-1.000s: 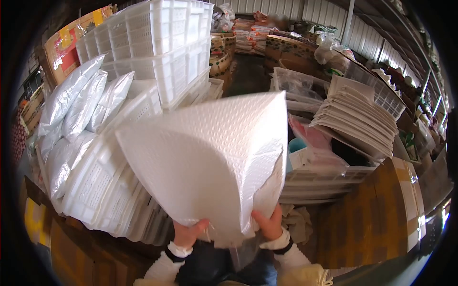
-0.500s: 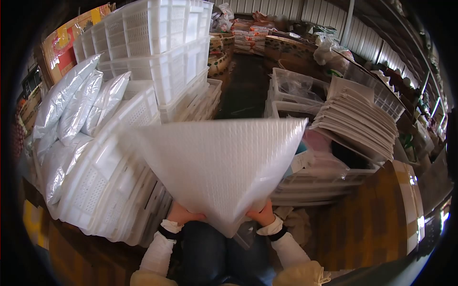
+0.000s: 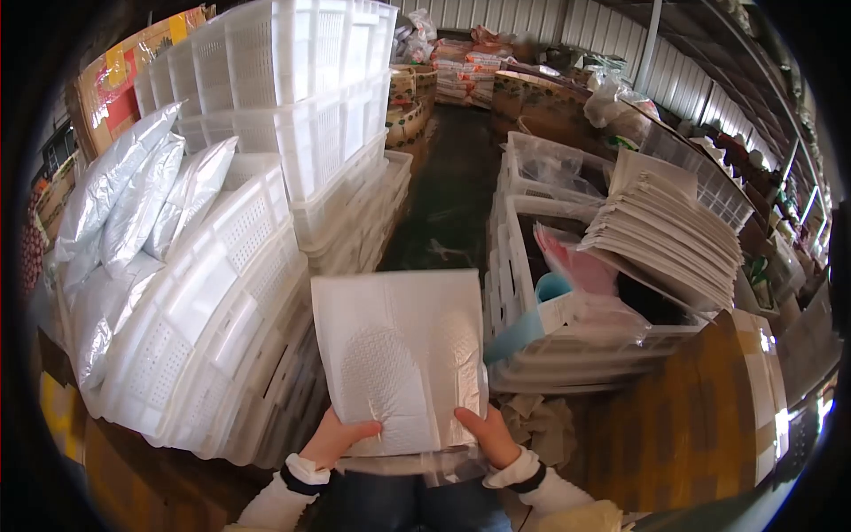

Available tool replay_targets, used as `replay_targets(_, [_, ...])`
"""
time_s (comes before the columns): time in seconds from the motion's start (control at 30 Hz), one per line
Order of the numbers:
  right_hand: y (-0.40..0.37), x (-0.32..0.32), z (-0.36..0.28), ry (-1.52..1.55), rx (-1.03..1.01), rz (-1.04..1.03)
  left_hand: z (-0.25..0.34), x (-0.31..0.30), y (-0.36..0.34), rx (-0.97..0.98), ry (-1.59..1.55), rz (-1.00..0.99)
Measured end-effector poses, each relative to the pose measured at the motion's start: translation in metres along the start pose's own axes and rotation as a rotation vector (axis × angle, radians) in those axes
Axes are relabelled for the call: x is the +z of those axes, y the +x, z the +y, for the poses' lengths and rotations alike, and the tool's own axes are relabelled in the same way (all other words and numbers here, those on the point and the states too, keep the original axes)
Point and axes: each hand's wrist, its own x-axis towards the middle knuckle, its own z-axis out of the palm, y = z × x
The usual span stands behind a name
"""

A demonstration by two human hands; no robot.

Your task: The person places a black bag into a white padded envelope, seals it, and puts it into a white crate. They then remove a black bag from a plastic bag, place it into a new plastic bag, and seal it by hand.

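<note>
A white padded bubble mailer (image 3: pixel 403 355) stands between my hands above my lap, its broad side facing me. Bubble texture shows through its surface, and a clear plastic strip (image 3: pixel 443 465) hangs along its lower edge. My left hand (image 3: pixel 339 437) grips the lower left edge, thumb flat on the front and fingers behind. At the lower right edge, my right hand (image 3: pixel 490 434) holds it the same way. The fingers behind the mailer are hidden.
White plastic crates (image 3: pixel 266 115) are stacked at left, with silver-white filled pouches (image 3: pixel 133 204) on them. At right, a stack of flat mailers (image 3: pixel 669 230) lies on a crate (image 3: pixel 576 355) holding pink and blue items. A cardboard box (image 3: pixel 683 408) stands at lower right.
The mailer has swung from tilted edge-on, large and close to my view, to flat-faced and lower. My hands have moved slightly down with it, both still gripping its lower part.
</note>
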Motion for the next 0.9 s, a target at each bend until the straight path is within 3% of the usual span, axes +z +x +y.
replay_targets(0.03, [-0.006,0.001,-0.005,0.038,0.117,-0.017,0.009,0.002,-0.009,-0.104,0.056,0.008])
replay_targets(0.13, [-0.014,-0.003,-0.021,0.113,0.412,-0.052,0.028,0.001,-0.029,-0.360,-0.200,-0.115])
replay_targets(0.17, [-0.014,-0.004,-0.025,0.111,0.475,-0.054,0.022,0.005,-0.025,-0.498,-0.344,-0.039])
replay_targets(0.27, [-0.019,0.002,-0.047,0.056,0.549,-0.015,0.028,0.014,-0.034,-0.539,-0.246,0.100])
replay_targets(0.33, [-0.025,0.014,-0.069,0.089,0.584,0.084,0.048,0.020,-0.038,-0.558,-0.246,0.061])
replay_targets(0.43, [-0.021,0.004,-0.082,0.101,0.708,-0.019,0.053,0.021,-0.038,-0.585,-0.265,0.034])
replay_targets(0.53, [-0.023,-0.001,-0.070,-0.011,0.608,-0.022,0.071,0.039,-0.049,-0.508,-0.239,0.023])
replay_targets(0.63, [-0.028,0.002,-0.072,-0.098,0.534,-0.026,0.046,0.025,-0.042,-0.524,-0.213,0.057])
replay_targets(0.67, [-0.027,0.004,-0.075,-0.062,0.519,-0.024,0.044,0.019,-0.049,-0.499,-0.119,0.008])
replay_targets(0.83, [-0.051,-0.016,-0.086,0.176,0.494,-0.021,0.049,0.043,-0.079,-0.402,-0.228,0.109])
replay_targets(0.87, [-0.058,-0.025,-0.086,0.257,0.472,-0.021,0.052,0.044,-0.088,-0.501,-0.070,0.058])
replay_targets(0.9, [-0.065,-0.041,-0.068,0.354,0.365,-0.003,0.047,0.048,-0.093,-0.537,-0.154,-0.008])
